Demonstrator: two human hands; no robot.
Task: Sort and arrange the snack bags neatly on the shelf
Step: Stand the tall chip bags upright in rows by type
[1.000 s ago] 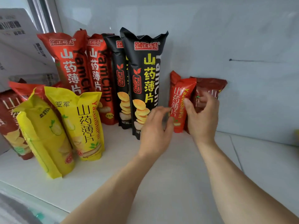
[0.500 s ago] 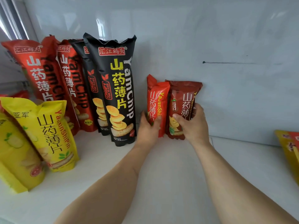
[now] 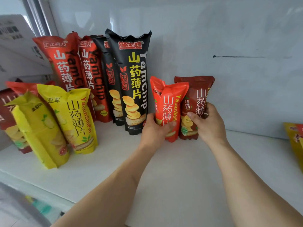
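Observation:
On the white shelf a small bright red snack bag stands upright, and my left hand grips its lower part. Right beside it stands a small dark red bag, with my right hand curled round its lower right side. To their left rise two tall black bags and two tall red bags against the back wall. Two yellow bags stand in front at the left.
More red and dark red bags sit behind the yellow ones at the far left. A yellow bag's edge shows at the right border. The shelf's front edge runs along the lower left.
Both hands have closed round the two small bags and stood them upright side by side. The dark red bag now faces forward.

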